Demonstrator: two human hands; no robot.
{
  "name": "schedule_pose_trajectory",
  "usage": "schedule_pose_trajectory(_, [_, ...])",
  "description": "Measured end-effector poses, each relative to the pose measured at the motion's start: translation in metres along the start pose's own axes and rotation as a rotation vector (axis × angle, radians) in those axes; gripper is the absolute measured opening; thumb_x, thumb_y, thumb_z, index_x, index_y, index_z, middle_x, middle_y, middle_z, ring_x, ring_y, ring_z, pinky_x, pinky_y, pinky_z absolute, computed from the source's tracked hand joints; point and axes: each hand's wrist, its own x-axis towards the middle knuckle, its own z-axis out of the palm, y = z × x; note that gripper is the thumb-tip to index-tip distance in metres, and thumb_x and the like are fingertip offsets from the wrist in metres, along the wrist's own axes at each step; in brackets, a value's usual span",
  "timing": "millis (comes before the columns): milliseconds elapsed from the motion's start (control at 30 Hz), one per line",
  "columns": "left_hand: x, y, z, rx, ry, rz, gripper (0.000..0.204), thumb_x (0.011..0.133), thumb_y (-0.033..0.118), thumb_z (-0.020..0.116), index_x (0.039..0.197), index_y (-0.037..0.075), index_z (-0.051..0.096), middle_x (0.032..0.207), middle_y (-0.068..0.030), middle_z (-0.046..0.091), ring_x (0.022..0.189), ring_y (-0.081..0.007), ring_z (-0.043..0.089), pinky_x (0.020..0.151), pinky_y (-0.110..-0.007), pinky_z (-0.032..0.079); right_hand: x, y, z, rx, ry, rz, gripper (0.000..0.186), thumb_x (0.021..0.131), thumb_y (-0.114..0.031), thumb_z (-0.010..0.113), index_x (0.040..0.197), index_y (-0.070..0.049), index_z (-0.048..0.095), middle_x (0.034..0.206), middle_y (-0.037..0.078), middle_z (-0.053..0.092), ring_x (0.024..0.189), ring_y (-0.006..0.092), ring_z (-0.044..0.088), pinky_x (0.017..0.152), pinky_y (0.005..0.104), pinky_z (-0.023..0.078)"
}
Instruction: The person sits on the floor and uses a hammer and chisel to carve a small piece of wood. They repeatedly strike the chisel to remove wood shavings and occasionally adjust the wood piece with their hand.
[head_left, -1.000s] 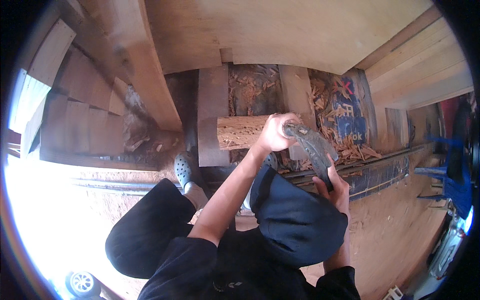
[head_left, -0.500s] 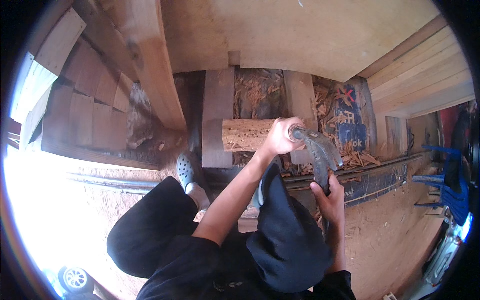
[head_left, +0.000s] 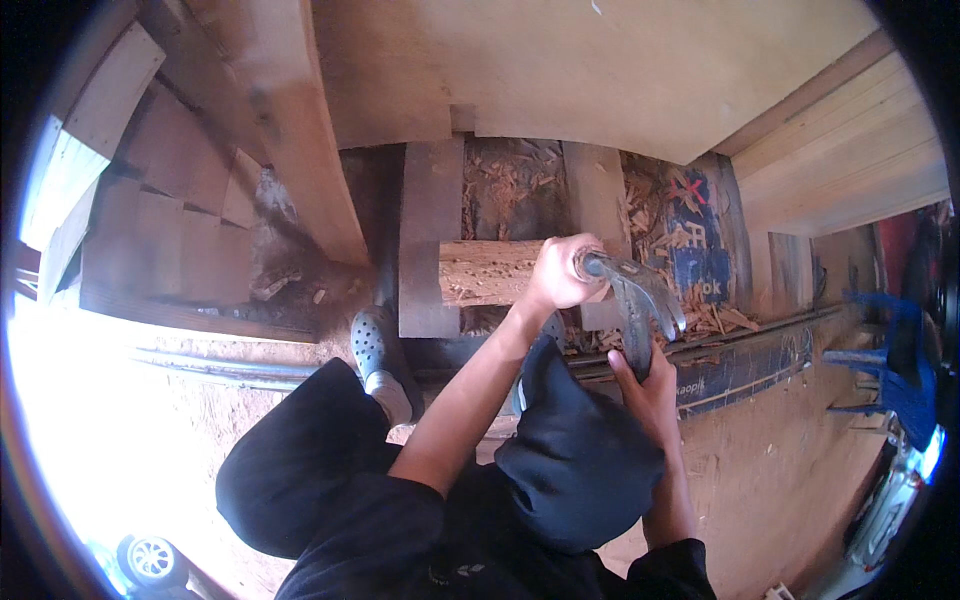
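Observation:
A rough, pitted piece of wood (head_left: pixel 488 272) lies across two flat boards. My left hand (head_left: pixel 566 272) is closed in a fist over its right end. What the fist holds is hidden beneath the hammer head and the fingers. In my right hand (head_left: pixel 650 388), the dark handle of a claw hammer (head_left: pixel 634 310) is gripped low down. The hammer's striking end is right at the top of my left fist, and its claw curves toward the right.
Wood chips (head_left: pixel 728 318) litter the ground around the boards. A thick timber post (head_left: pixel 315 150) stands at left, and a wide wooden panel (head_left: pixel 560 75) spans the far side. Long pipes (head_left: pixel 215 368) run crosswise near my feet. A blue chair (head_left: pixel 895 365) is at right.
My right hand has moved slightly left and the hammer has tilted a little with it. My left hand stays at the wood's right end.

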Motion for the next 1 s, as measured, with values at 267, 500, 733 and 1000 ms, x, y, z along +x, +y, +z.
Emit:
schedule_pose_trajectory(267, [0.002, 0.002, 0.003, 0.039, 0.035, 0.041, 0.023, 0.057, 0.013, 0.071, 0.076, 0.004, 0.062, 0.072, -0.0161, 0.063, 0.070, -0.0342, 0.064, 0.064, -0.036, 0.051, -0.021, -0.011, -0.060, -0.121, 0.169, -0.100, 0.019, 0.085, -0.018, 0.064, 0.095, -0.003, 0.058, 0.061, 0.001, 0.051, 0.054, 0.0070, 0.049, 0.049, 0.0258, 0.042])
schedule_pose_trajectory(500, [0.002, -0.003, 0.007, 0.037, 0.078, 0.075, 0.021, 0.057, 0.012, 0.071, 0.074, 0.004, 0.062, 0.071, -0.0166, 0.062, 0.071, -0.0359, 0.063, 0.064, -0.037, 0.051, -0.026, -0.012, -0.087, 0.599, 0.247, -0.737, 0.023, 0.097, -0.022, 0.041, 0.110, -0.006, 0.051, 0.054, -0.001, 0.039, 0.043, 0.0126, 0.039, 0.043, 0.0306, 0.040])
schedule_pose_trajectory(733, [0.008, 0.002, 0.004, 0.009, 0.056, 0.001, 0.021, 0.057, 0.011, 0.069, 0.075, 0.003, 0.062, 0.071, -0.0165, 0.062, 0.072, -0.0361, 0.063, 0.064, -0.037, 0.051, 0.008, -0.012, -0.027, -0.258, 0.138, 0.005, 0.030, 0.079, -0.018, 0.063, 0.101, 0.002, 0.057, 0.078, 0.013, 0.065, 0.071, 0.0253, 0.064, 0.067, 0.0364, 0.050])
schedule_pose_trajectory(1000, [0.003, -0.007, 0.004, 0.035, 0.017, -0.053, 0.028, 0.055, 0.010, 0.070, 0.081, 0.002, 0.063, 0.078, -0.0163, 0.065, 0.075, -0.0296, 0.066, 0.070, -0.033, 0.050, -0.023, -0.022, -0.083, 0.856, 0.104, -0.546, 0.017, 0.090, -0.029, 0.051, 0.092, -0.012, 0.048, 0.061, 0.000, 0.050, 0.050, 0.0135, 0.049, 0.047, 0.0329, 0.042])
